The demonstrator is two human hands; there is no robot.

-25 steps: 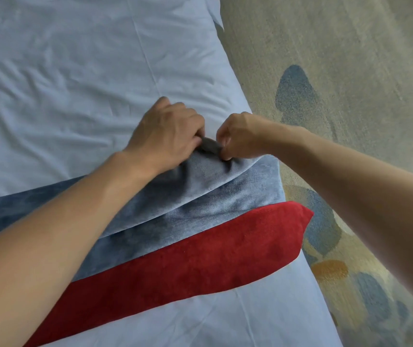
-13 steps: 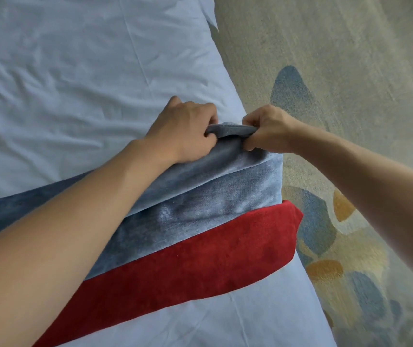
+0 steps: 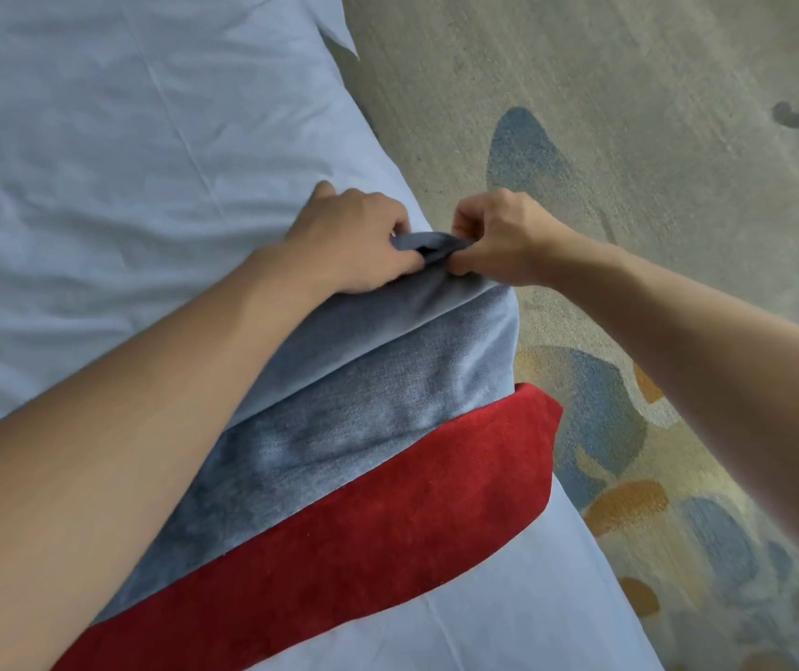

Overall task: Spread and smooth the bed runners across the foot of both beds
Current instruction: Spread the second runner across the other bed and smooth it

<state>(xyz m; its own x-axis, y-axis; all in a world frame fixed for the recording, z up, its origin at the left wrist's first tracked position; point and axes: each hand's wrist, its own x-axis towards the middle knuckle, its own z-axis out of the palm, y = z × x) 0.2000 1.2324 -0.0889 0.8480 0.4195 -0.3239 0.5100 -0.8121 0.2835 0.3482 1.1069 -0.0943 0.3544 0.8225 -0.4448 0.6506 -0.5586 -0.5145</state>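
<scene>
A velvet bed runner, grey-blue with a red band along its near side, lies slantwise across the white bed sheet. Its far grey edge is folded over and lifted at the bed's right side. My left hand pinches that folded edge from the left. My right hand pinches the same edge from the right, just past the mattress edge. A short strip of grey cloth is stretched between the two hands. The runner's left part is hidden under my left forearm.
The mattress edge runs diagonally from top centre to bottom right. Right of it lies beige carpet with blue and orange blotches. The white sheet is creased at the left and has a corner flap at the top.
Both hands have carried the runner's folded grey edge farther up the bed and drawn slightly apart, so the strip of cloth between them shows more.
</scene>
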